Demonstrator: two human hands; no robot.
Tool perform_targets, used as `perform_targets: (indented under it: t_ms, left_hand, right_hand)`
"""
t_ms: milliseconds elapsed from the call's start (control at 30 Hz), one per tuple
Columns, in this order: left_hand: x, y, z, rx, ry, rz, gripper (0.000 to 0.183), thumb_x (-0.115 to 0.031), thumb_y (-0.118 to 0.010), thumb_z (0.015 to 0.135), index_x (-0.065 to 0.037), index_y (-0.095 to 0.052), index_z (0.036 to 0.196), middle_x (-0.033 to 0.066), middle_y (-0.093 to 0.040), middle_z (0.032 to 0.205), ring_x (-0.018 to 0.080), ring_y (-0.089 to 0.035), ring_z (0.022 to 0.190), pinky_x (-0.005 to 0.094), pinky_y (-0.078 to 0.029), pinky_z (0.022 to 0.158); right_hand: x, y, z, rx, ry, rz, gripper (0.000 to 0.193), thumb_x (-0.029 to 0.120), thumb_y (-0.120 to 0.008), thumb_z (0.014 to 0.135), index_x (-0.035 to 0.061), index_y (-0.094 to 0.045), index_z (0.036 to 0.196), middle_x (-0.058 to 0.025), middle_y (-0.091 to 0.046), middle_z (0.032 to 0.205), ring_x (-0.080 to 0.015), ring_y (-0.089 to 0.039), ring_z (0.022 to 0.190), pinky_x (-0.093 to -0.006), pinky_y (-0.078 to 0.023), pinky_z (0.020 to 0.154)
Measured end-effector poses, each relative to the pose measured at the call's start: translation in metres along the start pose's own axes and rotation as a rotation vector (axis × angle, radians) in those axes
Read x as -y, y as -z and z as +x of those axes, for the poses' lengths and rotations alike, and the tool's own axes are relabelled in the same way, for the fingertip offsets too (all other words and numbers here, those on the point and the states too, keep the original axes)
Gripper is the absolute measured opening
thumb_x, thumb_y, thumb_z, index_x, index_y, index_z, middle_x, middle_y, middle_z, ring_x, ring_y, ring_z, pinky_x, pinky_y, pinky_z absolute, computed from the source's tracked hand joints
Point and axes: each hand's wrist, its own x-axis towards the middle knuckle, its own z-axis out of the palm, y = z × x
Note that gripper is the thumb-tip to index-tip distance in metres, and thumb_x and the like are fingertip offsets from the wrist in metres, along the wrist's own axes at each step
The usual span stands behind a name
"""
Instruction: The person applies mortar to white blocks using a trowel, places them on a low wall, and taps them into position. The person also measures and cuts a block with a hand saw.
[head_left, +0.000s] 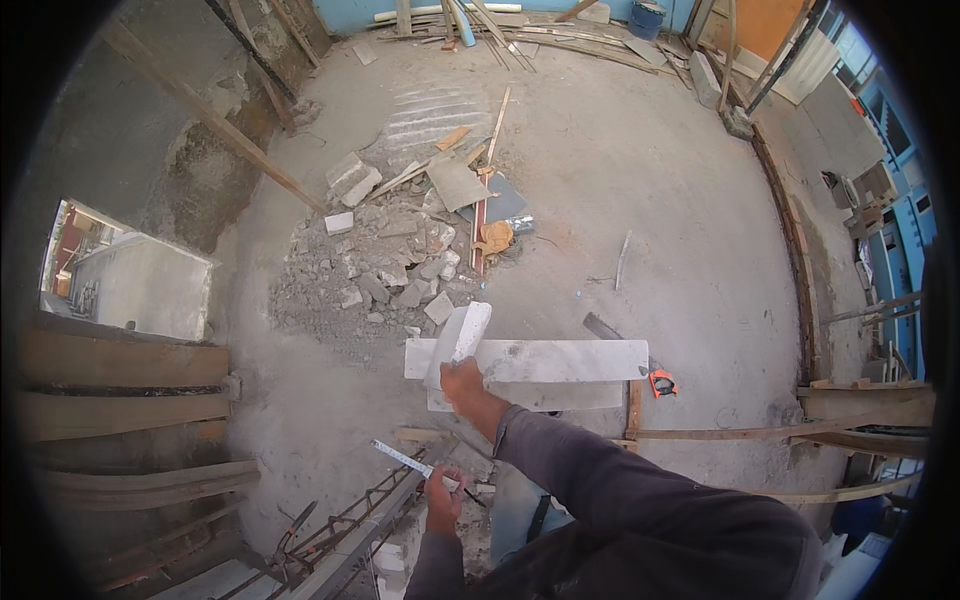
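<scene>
Dark-grey sleeve (620, 475) nearest, the right hand (462, 388) grips a narrow, chalky-white block piece (474, 328) over a long white rectangular slab (570, 358) (contact unclear); the left hand (441, 497) clasps a thin, pale flat strip (400, 457). Steady, even support should spare the block piece's edges.

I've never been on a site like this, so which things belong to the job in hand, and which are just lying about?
Seemingly the job's:
white piece, in right hand
measuring strip, in left hand
long block
saw, perhaps

Seemingly lying about:
rubble
planks
bucket
</scene>
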Motion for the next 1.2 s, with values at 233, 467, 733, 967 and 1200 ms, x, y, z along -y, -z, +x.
perform_targets:
  t_ms: [233, 467, 733, 967, 1200]
  left_hand:
    - [-0.159, -0.069, 0.113, -0.062, -0.183, 0.127, 0.034, -0.045, -0.071, 0.09, -0.016, -0.057, 0.101, 0.0028, -0.062, 0.095, 0.0216, -0.063, 0.094, 0.037, -0.052, 0.083]
    - [-0.257, -0.171, 0.158, 0.254, -0.108, 0.658, 0.023, -0.043, -0.067, 0.089, -0.024, -0.062, 0.099, -0.0057, -0.062, 0.088, 0.0106, -0.058, 0.081, 0.0403, -0.042, 0.08]
    - [-0.218, -0.211, 0.175, 0.294, -0.173, 1.046, 0.021, -0.033, -0.07, 0.086, -0.017, -0.063, 0.096, -0.0029, -0.056, 0.083, 0.0147, -0.054, 0.075, 0.0363, -0.043, 0.072]
    - [-0.184, -0.146, 0.138, 0.212, -0.418, 0.703, 0.023, -0.022, -0.065, 0.083, -0.008, -0.061, 0.1, 0.0026, -0.055, 0.084, 0.0166, -0.055, 0.077, 0.0338, -0.045, 0.073]
    - [-0.101, -0.091, 0.142, 0.165, -0.507, 0.663, 0.013, -0.014, -0.061, 0.082, -0.007, -0.058, 0.093, 0.0033, -0.053, 0.082, 0.0159, -0.054, 0.071, 0.0309, -0.045, 0.065]
  right_hand:
    - [0.029, 0.141, 0.031, -0.146, 0.582, -0.51, 0.069, 0.05, -0.066, 0.097, -0.0017, -0.056, 0.141, -0.0284, -0.058, 0.141, -0.045, -0.056, 0.129, -0.0475, -0.043, 0.111]
    - [0.02, 0.378, 0.035, -0.925, -0.299, -0.674, 0.095, 0.069, -0.072, 0.081, -0.0016, -0.054, 0.142, -0.0277, -0.055, 0.141, -0.0509, -0.056, 0.124, -0.0641, -0.05, 0.095]
    - [-0.014, 0.398, 0.027, -0.834, -0.157, -0.159, 0.076, 0.05, -0.079, 0.077, -0.0084, -0.068, 0.125, -0.0252, -0.072, 0.116, -0.0339, -0.071, 0.105, -0.0425, -0.054, 0.091]
    - [-0.034, 0.385, -0.01, -0.719, 0.234, 0.163, 0.056, 0.032, -0.079, 0.085, -0.0031, -0.067, 0.127, -0.0154, -0.071, 0.112, -0.0239, -0.068, 0.1, -0.0387, -0.053, 0.088]
    - [-0.094, 0.424, 0.035, -0.491, 0.496, 0.159, 0.057, 0.025, -0.077, 0.089, -0.0009, -0.061, 0.138, -0.0115, -0.068, 0.121, -0.0208, -0.063, 0.11, -0.0351, -0.049, 0.096]
